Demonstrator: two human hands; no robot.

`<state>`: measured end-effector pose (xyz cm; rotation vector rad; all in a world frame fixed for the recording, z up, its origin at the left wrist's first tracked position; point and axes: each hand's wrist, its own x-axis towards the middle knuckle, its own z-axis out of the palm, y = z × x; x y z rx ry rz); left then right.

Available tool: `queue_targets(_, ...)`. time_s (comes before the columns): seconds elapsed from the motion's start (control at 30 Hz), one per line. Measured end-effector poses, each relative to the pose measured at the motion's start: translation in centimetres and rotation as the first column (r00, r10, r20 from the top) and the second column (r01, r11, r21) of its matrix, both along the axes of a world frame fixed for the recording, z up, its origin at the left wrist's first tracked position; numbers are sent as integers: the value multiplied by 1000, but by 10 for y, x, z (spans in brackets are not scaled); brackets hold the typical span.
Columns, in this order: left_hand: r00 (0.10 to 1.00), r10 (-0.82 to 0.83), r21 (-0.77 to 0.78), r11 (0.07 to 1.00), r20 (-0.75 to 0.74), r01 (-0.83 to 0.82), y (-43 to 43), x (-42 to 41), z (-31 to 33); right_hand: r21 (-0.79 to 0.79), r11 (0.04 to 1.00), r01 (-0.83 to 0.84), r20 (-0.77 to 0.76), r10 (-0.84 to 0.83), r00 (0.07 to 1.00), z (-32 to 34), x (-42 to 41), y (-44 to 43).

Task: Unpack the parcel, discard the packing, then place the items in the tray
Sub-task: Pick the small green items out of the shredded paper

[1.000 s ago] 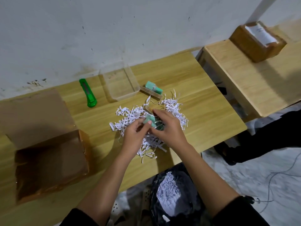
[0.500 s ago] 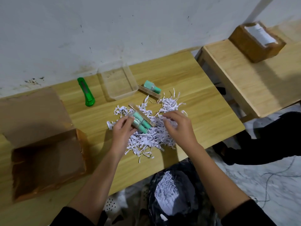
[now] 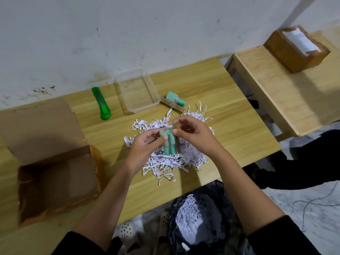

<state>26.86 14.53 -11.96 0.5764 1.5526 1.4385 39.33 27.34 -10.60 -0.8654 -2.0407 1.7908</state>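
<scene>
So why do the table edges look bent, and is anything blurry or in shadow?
Head view: the wide lens bows the table edges; the hands cast soft shadows over the shredded paper; the cardboard box interior is dark; the floor at right smears slightly.

Both hands now hold the green bottle pack [image 3: 169,142] upright above the shredded paper [image 3: 176,159]; the right hand [image 3: 193,134] leaves the shreds to pinch its top.

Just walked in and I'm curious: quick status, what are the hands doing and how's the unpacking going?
Left hand and right hand both grip green bottle pack. Clear tray empty. Shredded paper piled on table, undiscarded.
</scene>
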Motion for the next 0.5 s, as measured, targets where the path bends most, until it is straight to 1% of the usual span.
queue_targets(0.07, 999, -3, 10, 1000, -32, 3, 3, 0, 2, -12, 1000, -7, 7, 7, 1000, 0, 1, 5)
queue_targets(0.17, 999, -18, 29, 999, -35, 19, 9, 1, 4, -61, 998, -23, -6, 23, 1000, 3, 6, 13)
queue_targets(0.33, 992, -119, 17, 993, -31, 119, 16, -1, 4, -94, 994, -56, -5, 56, 998, 11, 8, 22)
queue_targets(0.4, 992, -125, 14, 992, -30, 126, 16, -1, 3, -116, 991, -66, -19, 64, 998, 11, 7, 21)
queue_targets(0.5, 995, -98, 15, 995, -25, 98, 15, 1, 2, -246, 969, -32, -34, 24, 999, 5, 8, 22)
